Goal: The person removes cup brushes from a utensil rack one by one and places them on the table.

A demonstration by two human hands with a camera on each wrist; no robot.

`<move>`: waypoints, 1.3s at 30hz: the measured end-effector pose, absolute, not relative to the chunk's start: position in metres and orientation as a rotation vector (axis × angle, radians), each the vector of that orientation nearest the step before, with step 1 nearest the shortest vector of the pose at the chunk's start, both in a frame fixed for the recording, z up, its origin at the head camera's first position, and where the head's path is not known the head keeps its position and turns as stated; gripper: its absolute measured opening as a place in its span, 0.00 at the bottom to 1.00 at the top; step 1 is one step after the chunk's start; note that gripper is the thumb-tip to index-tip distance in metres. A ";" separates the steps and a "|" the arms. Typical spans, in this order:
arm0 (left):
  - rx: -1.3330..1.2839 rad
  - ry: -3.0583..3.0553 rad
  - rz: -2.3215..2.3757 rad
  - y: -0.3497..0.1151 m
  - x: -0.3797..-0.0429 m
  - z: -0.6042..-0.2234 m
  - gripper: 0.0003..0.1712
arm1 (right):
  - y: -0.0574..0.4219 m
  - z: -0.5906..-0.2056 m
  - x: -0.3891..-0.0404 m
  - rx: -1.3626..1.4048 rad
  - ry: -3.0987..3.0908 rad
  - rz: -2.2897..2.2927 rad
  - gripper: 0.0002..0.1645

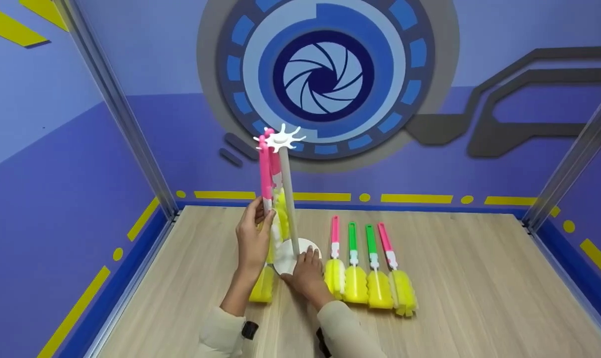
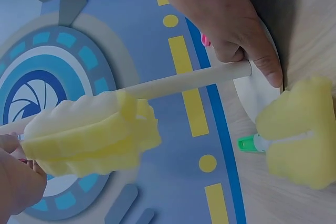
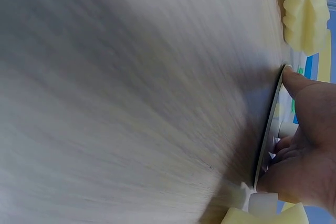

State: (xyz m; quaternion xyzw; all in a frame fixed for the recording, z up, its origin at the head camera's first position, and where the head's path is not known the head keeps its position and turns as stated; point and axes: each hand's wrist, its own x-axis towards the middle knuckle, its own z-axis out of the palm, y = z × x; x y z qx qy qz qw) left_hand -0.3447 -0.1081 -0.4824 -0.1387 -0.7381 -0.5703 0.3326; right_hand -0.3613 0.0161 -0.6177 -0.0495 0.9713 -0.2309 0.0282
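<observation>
My left hand [image 1: 254, 236] grips a pink-handled sponge brush [image 1: 265, 174] near its white collar, upright beside the top of a white stand [image 1: 289, 199]. In the left wrist view, the brush's yellow-and-white sponge head [image 2: 86, 132] extends beyond the fingers. Another pink-handled brush [image 1: 276, 161] stands just behind, at the star-shaped hook top [image 1: 281, 139]. My right hand [image 1: 307, 276] presses on the stand's round white base [image 1: 307, 244], fingers laid over it beside the pole. Its thumb [image 3: 294, 80] touches the base's rim in the right wrist view.
To the right of the base, several sponge brushes lie in a row, including a pink one [image 1: 335, 238] and a green one [image 1: 352, 243]. Left of the base lies another yellow sponge head [image 1: 262, 288] with a green handle [image 2: 252, 143]. Patterned walls enclose the wooden table [image 1: 479, 278].
</observation>
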 end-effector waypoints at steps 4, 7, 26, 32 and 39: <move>-0.364 -1.942 -1.474 -0.110 -0.343 -0.482 0.24 | 0.016 -0.617 -0.361 -0.144 2.975 -0.721 0.54; -0.373 -1.953 -1.461 -0.110 -0.342 -0.482 0.24 | 0.016 -0.616 -0.361 -0.135 2.951 -0.720 0.53; -0.349 -1.914 -1.585 -0.113 -0.325 -0.473 0.24 | 0.016 -0.619 -0.359 -0.149 2.957 -0.800 0.54; -0.360 -1.896 -1.628 -0.115 -0.321 -0.471 0.24 | 0.016 -0.620 -0.360 -0.160 2.957 -0.803 0.54; -0.337 -1.895 -1.668 -0.116 -0.315 -0.468 0.24 | 0.017 -0.619 -0.359 -0.153 2.946 -0.845 0.55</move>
